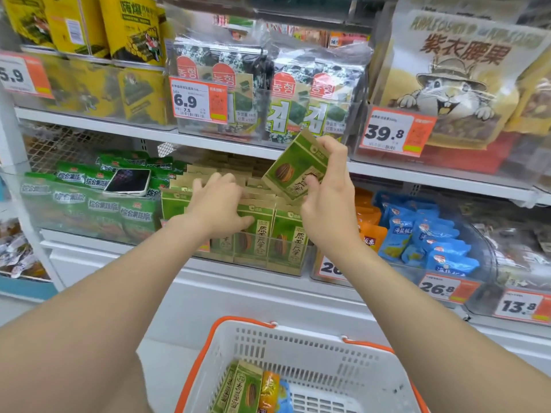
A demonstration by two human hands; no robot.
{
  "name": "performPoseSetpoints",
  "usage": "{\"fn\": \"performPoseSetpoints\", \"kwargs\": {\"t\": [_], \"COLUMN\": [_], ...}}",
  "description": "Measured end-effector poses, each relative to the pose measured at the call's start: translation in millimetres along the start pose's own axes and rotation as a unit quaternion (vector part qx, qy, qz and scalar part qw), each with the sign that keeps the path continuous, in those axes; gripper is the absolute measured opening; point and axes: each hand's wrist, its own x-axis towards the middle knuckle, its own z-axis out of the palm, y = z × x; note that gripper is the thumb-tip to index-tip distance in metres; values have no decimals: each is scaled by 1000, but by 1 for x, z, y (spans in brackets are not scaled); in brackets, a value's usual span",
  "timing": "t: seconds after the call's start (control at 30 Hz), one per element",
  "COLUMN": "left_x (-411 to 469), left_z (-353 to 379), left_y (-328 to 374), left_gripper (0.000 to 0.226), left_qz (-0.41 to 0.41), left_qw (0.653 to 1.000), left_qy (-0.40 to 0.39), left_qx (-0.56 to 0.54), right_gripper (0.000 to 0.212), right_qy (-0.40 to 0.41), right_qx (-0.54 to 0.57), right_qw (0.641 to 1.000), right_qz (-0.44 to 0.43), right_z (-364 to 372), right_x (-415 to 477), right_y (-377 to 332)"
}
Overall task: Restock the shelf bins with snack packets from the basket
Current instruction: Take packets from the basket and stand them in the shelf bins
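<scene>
Green seed packet (295, 168), tilted above the bin (286, 271), is pinched by right grip (328, 204); left grip (217, 204), spread, rests on binned packets (287, 234).

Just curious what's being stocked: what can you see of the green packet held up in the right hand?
The packet is a flat green pouch with tan paper-like edges, a striped seed picture and Chinese lettering. The right hand holds it tilted above the bin of matching packets.
</scene>
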Motion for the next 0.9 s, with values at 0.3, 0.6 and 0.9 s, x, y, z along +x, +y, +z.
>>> {"fn": "performPoseSetpoints", "kwargs": {"t": [0.3,0.6,0.9], "left_x": [13,1,1], "left_z": [0,-8,-3], "left_y": [-1,0,-19], "left_gripper": [71,72,24], "left_qz": [-23,-48,-45], "left_qw": [999,996,972], "left_qy": [-12,18,64], "left_qx": [-46,-71,-221], "right_gripper": [68,29,25], "right_qy": [-122,-209,-360], "right_qx": [-7,-151,-232], "right_qw": [992,966,903], "right_qz": [40,23,43], "right_z": [15,39,68], "right_x": [12,43,64], "right_y": [17,29,17]}}
